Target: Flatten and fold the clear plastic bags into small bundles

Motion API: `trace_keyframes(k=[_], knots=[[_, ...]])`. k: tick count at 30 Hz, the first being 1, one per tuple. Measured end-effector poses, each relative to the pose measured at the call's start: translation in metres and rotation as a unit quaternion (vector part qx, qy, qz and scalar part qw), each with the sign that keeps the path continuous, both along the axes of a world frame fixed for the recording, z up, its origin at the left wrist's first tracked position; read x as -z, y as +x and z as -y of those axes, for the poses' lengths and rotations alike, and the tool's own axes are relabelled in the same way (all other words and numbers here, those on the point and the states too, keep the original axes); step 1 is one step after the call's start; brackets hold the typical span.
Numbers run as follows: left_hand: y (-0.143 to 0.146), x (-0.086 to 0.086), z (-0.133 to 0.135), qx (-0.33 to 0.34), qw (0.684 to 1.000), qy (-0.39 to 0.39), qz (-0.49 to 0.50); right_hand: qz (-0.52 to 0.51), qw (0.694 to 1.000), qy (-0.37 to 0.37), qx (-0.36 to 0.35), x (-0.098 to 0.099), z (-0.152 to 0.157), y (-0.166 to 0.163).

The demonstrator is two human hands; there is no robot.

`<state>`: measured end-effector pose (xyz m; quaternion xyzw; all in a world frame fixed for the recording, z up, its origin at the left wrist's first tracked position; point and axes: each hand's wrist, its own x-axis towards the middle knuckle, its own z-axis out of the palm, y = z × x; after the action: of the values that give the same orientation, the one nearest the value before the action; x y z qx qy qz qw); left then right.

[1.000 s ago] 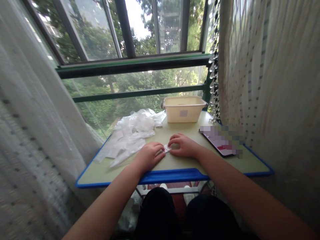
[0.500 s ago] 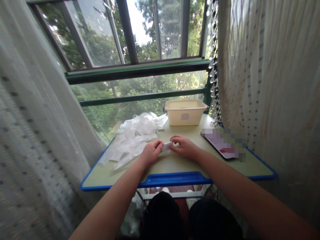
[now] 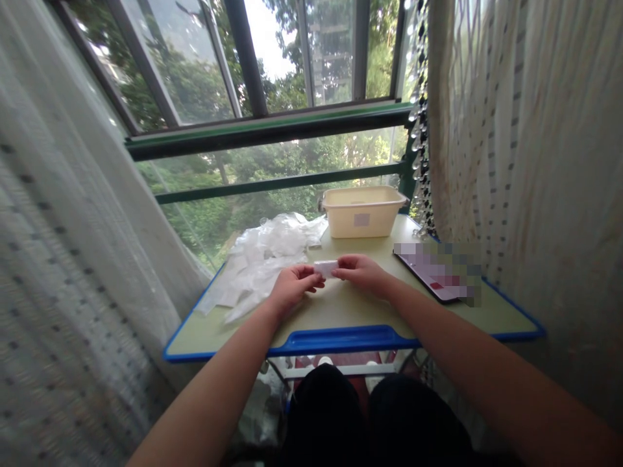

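Observation:
Both hands meet over the middle of a small green table with a blue rim (image 3: pixel 341 338). My left hand (image 3: pixel 292 290) and my right hand (image 3: pixel 363 274) each pinch one end of a small folded white piece (image 3: pixel 326 267), held a little above the tabletop. Whether it is paper or thin plastic I cannot make out. A heap of clear plastic bags (image 3: pixel 265 256) lies just left of my left hand.
A cream plastic tub (image 3: pixel 361 211) stands at the table's far edge by the window. A phone (image 3: pixel 435 275) lies to the right of my right hand. Sheer curtains hang close on both sides, with a bead string at the right.
The small white piece was pressed flat on the table under both hands. Both hands have lifted it slightly and now hold it stretched between the fingertips.

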<state>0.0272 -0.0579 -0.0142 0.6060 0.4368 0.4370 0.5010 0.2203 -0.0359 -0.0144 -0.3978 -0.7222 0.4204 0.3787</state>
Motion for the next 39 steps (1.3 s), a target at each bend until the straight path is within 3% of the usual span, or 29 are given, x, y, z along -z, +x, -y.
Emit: trace_keyframes(k=[4,8,14,21,39], knots=[[-0.001,0.0,-0.001,-0.011,1.0,-0.014,0.025,-0.041,0.996,-0.074,-0.005,-0.006,0.005,0.0],[-0.002,0.001,-0.002,-0.019,0.999,-0.02,0.038,-0.025,0.995,-0.098,-0.013,-0.008,0.007,-0.001],[0.0,0.0,0.0,-0.003,0.998,-0.02,0.051,-0.019,0.996,-0.084,-0.014,-0.004,0.004,-0.002],[0.001,0.004,-0.001,0.04,0.996,0.036,0.066,-0.026,0.997,-0.072,-0.007,-0.008,0.009,-0.002],[0.003,0.005,0.0,0.027,0.992,0.114,-0.042,-0.044,0.994,-0.088,-0.04,-0.012,0.013,-0.004]])
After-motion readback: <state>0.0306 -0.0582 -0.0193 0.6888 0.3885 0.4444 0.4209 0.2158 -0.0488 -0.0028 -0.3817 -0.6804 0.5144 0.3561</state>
